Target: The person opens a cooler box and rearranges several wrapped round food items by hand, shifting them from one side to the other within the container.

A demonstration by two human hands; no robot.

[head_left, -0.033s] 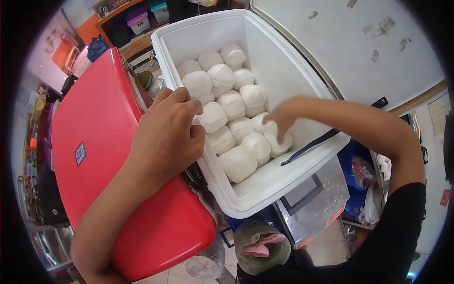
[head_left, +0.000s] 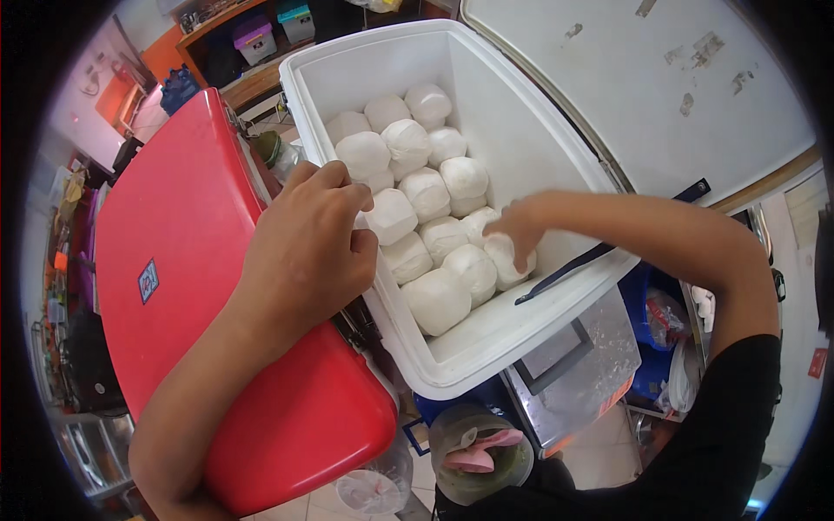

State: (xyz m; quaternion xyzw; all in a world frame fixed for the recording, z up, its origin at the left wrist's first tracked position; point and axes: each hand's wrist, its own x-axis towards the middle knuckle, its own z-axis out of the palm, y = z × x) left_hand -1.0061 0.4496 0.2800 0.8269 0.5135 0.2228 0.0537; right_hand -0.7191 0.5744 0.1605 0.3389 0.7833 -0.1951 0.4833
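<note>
A small, slanted label (head_left: 148,281) in blue and white is sitting on the red lid (head_left: 195,208); a red card (head_left: 817,362), too small to read, is showing far right.

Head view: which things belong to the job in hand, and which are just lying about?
In the job:
- rounded white items
- open white box holding them
- right hand, at the items
- left hand, near the box's rim

Apparently just lying about:
- red lid
- tub with pink item
- purple-lidded bin
</note>
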